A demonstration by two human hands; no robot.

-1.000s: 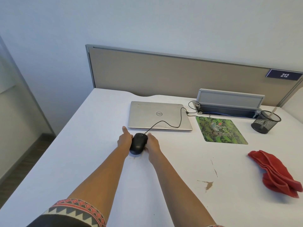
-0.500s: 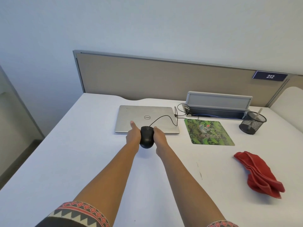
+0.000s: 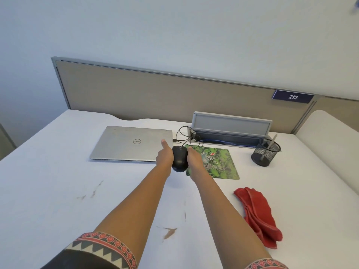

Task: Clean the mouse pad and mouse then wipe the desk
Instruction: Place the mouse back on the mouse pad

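A black wired mouse (image 3: 179, 158) is held between both my hands at the left edge of the green patterned mouse pad (image 3: 220, 164). My left hand (image 3: 165, 156) presses its left side with the thumb raised. My right hand (image 3: 194, 162) grips its right side and lies over the pad's left part. The mouse's cable (image 3: 184, 135) loops back toward the laptop. A crumpled red cloth (image 3: 258, 213) lies on the white desk (image 3: 58, 181) to the right, apart from both hands. Brown smears (image 3: 169, 232) mark the desk near me.
A shut silver laptop (image 3: 132, 143) lies left of the mouse. Behind the pad stands an open grey cable box (image 3: 231, 125). A black mesh pen cup (image 3: 265, 152) stands at the right. A beige partition (image 3: 174, 94) closes the desk's back edge.
Both hands have carried the mouse away from me and to the right, from the bare desk in front of the laptop to the left edge of the mouse pad.
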